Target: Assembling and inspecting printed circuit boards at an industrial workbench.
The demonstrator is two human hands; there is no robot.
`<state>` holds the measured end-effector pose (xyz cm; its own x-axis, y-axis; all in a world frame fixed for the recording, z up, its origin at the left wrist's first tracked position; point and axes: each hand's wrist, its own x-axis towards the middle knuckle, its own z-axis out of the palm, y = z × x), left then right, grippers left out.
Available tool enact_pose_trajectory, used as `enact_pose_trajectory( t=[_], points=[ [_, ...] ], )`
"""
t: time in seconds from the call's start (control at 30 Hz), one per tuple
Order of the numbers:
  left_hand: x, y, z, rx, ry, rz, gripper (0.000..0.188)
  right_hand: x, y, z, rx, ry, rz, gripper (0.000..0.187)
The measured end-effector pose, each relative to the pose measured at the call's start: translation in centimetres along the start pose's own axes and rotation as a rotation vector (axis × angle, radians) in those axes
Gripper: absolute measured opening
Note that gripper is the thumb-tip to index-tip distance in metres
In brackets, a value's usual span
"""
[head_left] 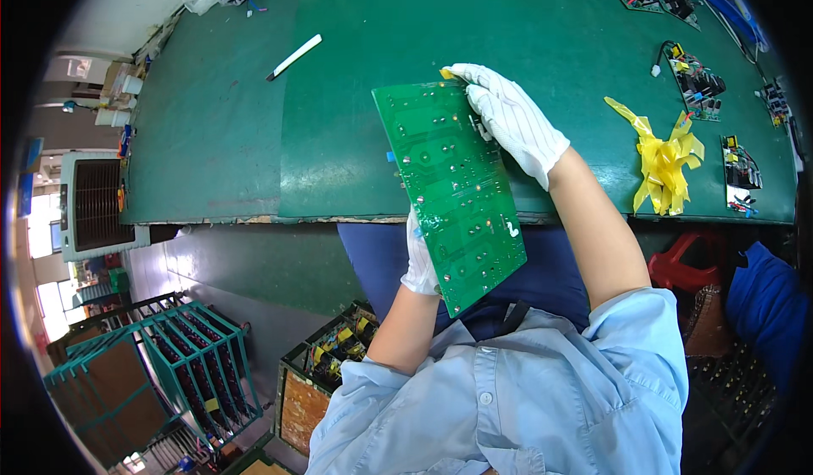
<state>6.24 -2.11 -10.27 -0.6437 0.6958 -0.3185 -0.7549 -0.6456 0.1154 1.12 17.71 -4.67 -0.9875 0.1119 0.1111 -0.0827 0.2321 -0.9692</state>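
A green printed circuit board (pixel 461 191) is held up tilted at the table's near edge, its soldered side facing me. My left hand (pixel 417 255), in a white glove, grips the board's lower left edge; its fingers are mostly hidden behind the board. My right hand (pixel 508 119), in a white striped glove, is closed at the upper right edge with its fingers together over the top corner. A small yellow piece (pixel 447 74) shows at those fingertips; whether it is tape or a board part I cannot tell. Blue parts stick out behind the left edge.
Strips of yellow tape (pixel 663 166) lie right on the green table (pixel 339 136). Several populated circuit boards (pixel 696 81) line the right side. A white pen-like tool (pixel 295 57) lies far left. Below stand a green rack (pixel 199 365), a crate of parts (pixel 305 399) and a red stool (pixel 688 259).
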Motion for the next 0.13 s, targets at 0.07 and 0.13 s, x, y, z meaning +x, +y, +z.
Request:
enact_pose_trajectory(
  t=[0.07, 0.13],
  points=[
    [0.4, -0.5, -0.4, 0.008, 0.038, -0.022, 0.044, -1.2, -1.7, -0.7, 0.163, 0.019, 0.218, 0.038],
    [1.2, -0.5, -1.7, 0.191, 0.062, 0.062, 0.049, -3.1, -2.4, -1.5, 0.569, 0.182, 0.266, 0.038]
  ],
)
